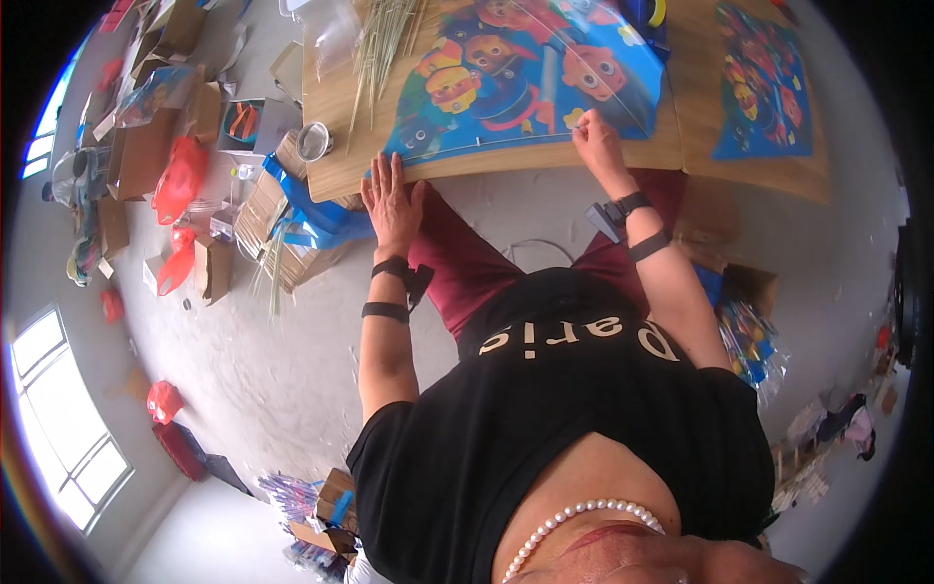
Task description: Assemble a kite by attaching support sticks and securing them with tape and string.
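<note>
A blue sheet [486, 107] printed with cartoon figures, kite-like, lies on the wooden table [355, 165] in front of me. A thin pale rod [467, 147] runs along its near edge, and another thin line crosses the sheet toward the far side. My left hand [393, 206] is open, fingers stretched out, its tips at the sheet's near left corner by the table edge. My right hand [599, 154] is closed in a pinch over the near edge, by the rod's right end. What its fingers hold is too small to make out.
A bundle of thin sticks [381, 44] lies at the table's far left, near a round tin [313, 142]. Another printed sheet [766, 92] lies on the right. A blue and yellow tape dispenser [650, 18] stands at the back. Cardboard boxes [146, 151] and red bags [180, 180] crowd the left floor.
</note>
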{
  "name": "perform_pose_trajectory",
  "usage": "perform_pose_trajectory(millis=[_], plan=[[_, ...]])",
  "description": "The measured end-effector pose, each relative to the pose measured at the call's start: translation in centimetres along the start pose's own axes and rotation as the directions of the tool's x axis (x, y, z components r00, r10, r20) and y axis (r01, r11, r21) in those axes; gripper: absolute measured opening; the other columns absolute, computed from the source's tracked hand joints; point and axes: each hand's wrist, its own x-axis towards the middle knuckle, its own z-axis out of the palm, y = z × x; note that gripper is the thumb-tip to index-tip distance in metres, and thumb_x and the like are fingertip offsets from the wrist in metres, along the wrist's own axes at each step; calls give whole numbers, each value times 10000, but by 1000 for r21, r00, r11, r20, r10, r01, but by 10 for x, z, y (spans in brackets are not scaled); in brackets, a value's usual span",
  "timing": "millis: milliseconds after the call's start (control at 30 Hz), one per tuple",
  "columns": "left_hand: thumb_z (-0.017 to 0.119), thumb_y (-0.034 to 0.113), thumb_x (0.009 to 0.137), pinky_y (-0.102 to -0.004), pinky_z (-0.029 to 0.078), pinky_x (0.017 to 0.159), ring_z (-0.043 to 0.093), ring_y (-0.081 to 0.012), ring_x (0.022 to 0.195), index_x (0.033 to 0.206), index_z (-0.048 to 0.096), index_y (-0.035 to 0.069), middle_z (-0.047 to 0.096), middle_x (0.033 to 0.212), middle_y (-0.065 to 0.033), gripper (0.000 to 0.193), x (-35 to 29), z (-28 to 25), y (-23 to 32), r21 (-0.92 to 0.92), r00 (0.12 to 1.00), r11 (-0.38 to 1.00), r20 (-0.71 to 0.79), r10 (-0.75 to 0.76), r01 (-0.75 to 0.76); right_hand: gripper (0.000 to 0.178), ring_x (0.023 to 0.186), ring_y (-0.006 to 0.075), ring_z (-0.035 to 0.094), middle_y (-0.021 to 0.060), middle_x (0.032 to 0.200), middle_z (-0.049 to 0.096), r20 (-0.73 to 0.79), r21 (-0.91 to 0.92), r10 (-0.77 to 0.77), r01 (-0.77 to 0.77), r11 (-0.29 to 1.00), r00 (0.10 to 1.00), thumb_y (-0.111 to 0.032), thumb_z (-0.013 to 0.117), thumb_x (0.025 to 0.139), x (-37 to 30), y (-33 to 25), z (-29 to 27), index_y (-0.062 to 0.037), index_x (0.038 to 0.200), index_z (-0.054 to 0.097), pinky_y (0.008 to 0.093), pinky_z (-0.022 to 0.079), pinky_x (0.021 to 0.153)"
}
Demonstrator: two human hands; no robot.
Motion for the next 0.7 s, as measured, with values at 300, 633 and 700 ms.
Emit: perform_pose_trajectory(millis=[300, 633, 700], plan=[[620, 369, 955, -503, 151, 1224, 248, -309, 1516, 1569, 315, 130, 297, 1626, -149, 726, 3, 0, 1, -1, 1000, 1000, -14, 27, -27, 229, 808, 416, 645, 161, 826, 655, -29, -66, -1, -1, 998, 1000, -121, 703, 851, 0, 1, -4, -79, 980, 519, 524, 500, 694], [626, 384, 951, -500, 141, 1221, 231, -283, 1524, 1578, 295, 118, 291, 1631, -140, 758, 2, -4, -4, 56, 999, 997, 14, 49, -49, 246, 805, 293, 672, 71, 822, 660, 64, -133, 194, -185, 974, 979, -207, 751, 866, 7, 13, -32, -106, 1007, 576, 430, 521, 694], [659, 396, 926, -509, 148, 1210, 235, -287, 1523, 1566, 315, 91, 294, 1632, -124, 787, 4, -6, -4, -17, 999, 999, 22, 35, -35, 209, 825, 294, 670, 76, 859, 664, 75, -121, 160, -150, 981, 984, -171, 730, 881, 9, 9, -36, -99, 1019, 591, 425, 522, 703]])
